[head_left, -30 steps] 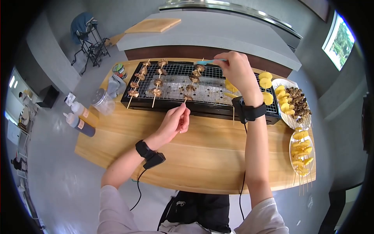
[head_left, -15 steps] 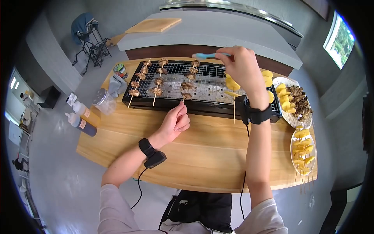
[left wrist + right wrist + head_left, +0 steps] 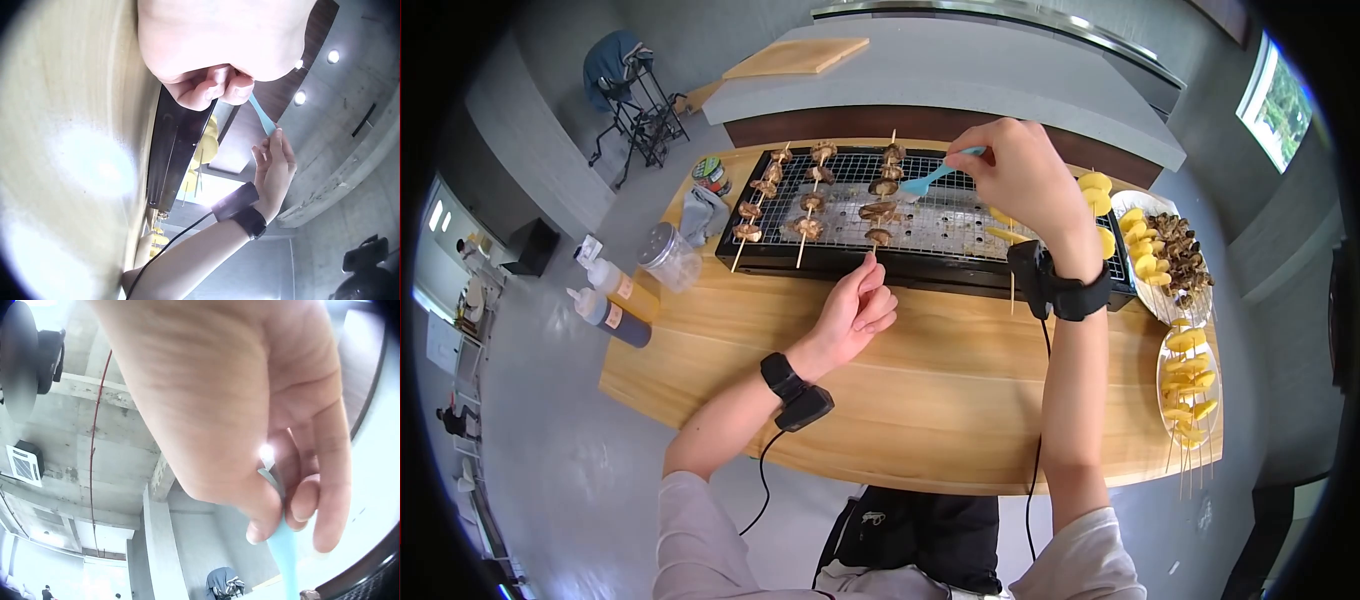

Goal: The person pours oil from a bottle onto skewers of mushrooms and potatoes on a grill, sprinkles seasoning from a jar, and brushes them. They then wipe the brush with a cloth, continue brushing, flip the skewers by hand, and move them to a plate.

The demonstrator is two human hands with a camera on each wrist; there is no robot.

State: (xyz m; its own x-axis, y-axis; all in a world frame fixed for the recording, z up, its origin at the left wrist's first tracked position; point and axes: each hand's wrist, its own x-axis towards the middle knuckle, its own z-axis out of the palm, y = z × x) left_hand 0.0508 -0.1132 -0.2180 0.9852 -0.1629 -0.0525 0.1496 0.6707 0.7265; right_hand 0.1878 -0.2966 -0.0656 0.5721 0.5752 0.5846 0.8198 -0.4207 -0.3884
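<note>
My left hand pinches the near end of a mushroom skewer between thumb and fingertips, at the front edge of the black grill. The skewer lies lengthwise over the wire mesh. From above, my right hand pinches the handle of a light blue basting brush. The brush head points down and left, right beside the middle mushrooms. In the right wrist view the blue handle emerges between thumb and fingers. Curled fingers of my left hand hide the skewer in the left wrist view.
Two more mushroom skewers lie on the grill's left, yellow slice skewers on its right. Plates with mushrooms and yellow slices stand at right. Squeeze bottles and a clear jar stand at left.
The brush has come down from the skewer's far end toward its middle mushrooms, its head now tilted lower. The held skewer has shifted slightly left, with my left hand still gripping its end.
</note>
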